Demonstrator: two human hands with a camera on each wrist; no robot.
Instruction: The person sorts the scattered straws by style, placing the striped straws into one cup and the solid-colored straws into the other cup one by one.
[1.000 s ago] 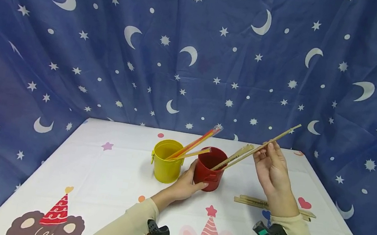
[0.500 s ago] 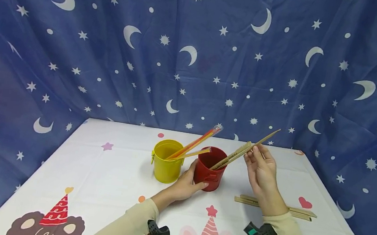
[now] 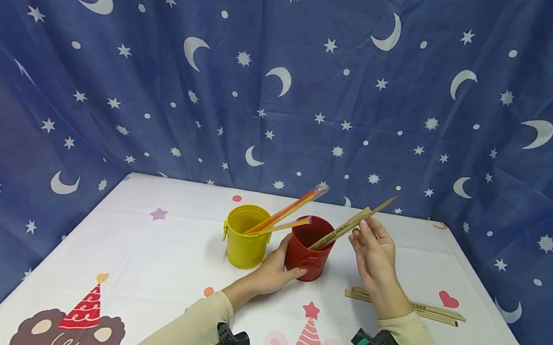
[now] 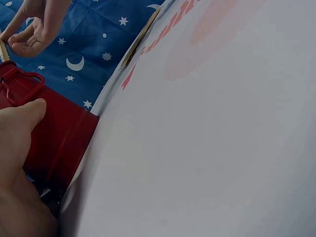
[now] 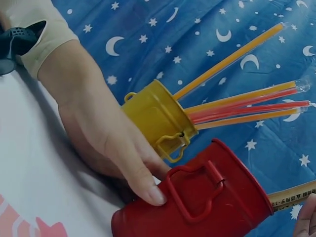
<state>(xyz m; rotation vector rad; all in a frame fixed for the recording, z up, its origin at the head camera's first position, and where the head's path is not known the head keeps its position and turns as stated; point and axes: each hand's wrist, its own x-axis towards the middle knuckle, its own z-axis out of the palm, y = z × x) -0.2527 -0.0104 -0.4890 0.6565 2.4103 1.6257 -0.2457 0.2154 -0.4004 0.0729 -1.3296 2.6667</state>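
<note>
My left hand (image 3: 268, 273) grips the red bucket (image 3: 304, 262) from its left side, thumb on the front near the folded handle; the left wrist view shows the thumb against the red wall (image 4: 64, 133). To the right, my right hand (image 3: 374, 254) pinches a slim tan paper-wrapped straw (image 3: 385, 203) between thumb and fingers. The straw slants down toward the red bucket, overlapping the other tan wrapped straws (image 3: 332, 235) that lean inside; its lower end is hidden among them. Printed lettering shows on a wrapper (image 5: 291, 195) in the right wrist view.
A yellow bucket (image 3: 243, 251) stands just left of the red one, with several orange and red straws (image 5: 232, 61) in clear wrappers leaning out. More tan wrapped straws (image 3: 438, 314) lie on the white patterned tablecloth (image 3: 167, 245) beneath the right forearm. A blue curtain (image 3: 171, 94) hangs behind.
My right hand has moved left and down toward the red bucket, bringing the tan wrapped straw alongside those inside it. The left hand and both buckets have stayed put.
</note>
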